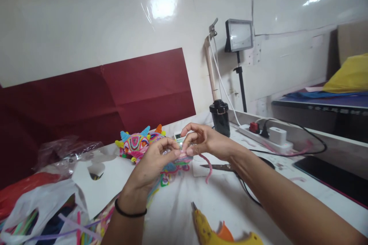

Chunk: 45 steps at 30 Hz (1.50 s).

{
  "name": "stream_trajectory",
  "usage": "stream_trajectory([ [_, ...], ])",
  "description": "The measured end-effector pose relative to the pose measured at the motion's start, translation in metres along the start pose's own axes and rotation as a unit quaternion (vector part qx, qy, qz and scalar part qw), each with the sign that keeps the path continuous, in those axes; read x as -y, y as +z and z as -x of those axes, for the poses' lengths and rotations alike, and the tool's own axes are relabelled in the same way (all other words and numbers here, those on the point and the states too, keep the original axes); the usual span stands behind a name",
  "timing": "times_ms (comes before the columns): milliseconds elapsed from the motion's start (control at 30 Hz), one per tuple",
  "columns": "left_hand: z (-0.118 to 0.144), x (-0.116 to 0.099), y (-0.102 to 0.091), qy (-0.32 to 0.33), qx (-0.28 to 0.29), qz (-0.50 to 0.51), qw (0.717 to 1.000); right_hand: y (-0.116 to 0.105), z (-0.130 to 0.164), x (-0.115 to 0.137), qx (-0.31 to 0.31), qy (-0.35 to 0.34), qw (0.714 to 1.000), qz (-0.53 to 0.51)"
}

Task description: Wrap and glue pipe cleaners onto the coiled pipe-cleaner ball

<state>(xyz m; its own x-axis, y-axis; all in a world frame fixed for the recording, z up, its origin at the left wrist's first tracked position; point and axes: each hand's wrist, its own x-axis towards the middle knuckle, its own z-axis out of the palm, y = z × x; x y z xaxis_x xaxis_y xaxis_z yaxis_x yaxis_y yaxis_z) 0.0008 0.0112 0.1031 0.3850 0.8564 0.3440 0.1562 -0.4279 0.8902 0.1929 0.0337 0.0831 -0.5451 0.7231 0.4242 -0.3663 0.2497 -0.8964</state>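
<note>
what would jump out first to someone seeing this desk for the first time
The two hands meet at the centre, the left hand and right hand pinching a pink pipe cleaner whose end dangles over the white table. Just behind them sits a bright multicoloured pipe-cleaner figure with horns, set against a dark red paper backdrop. A yellow glue gun lies at the near edge.

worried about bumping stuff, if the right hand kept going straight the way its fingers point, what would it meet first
The right hand points left at the left hand, so it would probably meet those fingertips first; they already look nearly touching.
</note>
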Motion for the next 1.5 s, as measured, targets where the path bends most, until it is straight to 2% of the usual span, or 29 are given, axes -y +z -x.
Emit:
stream_trajectory([
  [233, -0.001, 0.001, -0.003, -0.014, 0.001, 0.035, 0.999, -0.004, 0.001, 0.002, -0.012, -0.012, 1.000, 0.015],
  [500, -0.002, 0.005, -0.001, -0.019, -0.007, 0.041, 0.999, 0.002, 0.002, 0.006, -0.041, -0.010, 0.999, 0.014],
  [800, -0.001, 0.003, 0.005, -0.005, 0.007, -0.068, 0.998, 0.005, 0.001, 0.002, -0.042, -0.010, 0.999, 0.023],
  [933, -0.002, 0.004, 0.003, 0.000, -0.007, -0.099, 0.995, 0.007, 0.000, -0.001, -0.039, -0.012, 0.998, 0.049],
  [1033, -0.004, 0.003, 0.002, -0.007, -0.025, -0.066, 0.997, 0.007, 0.000, 0.000, -0.035, -0.018, 0.997, 0.059],
  [1133, -0.005, 0.003, 0.001, -0.017, -0.070, -0.031, 0.997, 0.005, 0.000, 0.006, -0.062, -0.042, 0.994, 0.073],
  [1267, -0.006, 0.005, -0.001, -0.012, -0.109, -0.001, 0.994, 0.003, 0.002, 0.012, -0.115, -0.058, 0.974, 0.187],
  [1500, -0.008, 0.008, -0.006, -0.015, -0.132, 0.030, 0.991, 0.013, 0.007, 0.015, -0.159, -0.125, 0.892, 0.405],
])
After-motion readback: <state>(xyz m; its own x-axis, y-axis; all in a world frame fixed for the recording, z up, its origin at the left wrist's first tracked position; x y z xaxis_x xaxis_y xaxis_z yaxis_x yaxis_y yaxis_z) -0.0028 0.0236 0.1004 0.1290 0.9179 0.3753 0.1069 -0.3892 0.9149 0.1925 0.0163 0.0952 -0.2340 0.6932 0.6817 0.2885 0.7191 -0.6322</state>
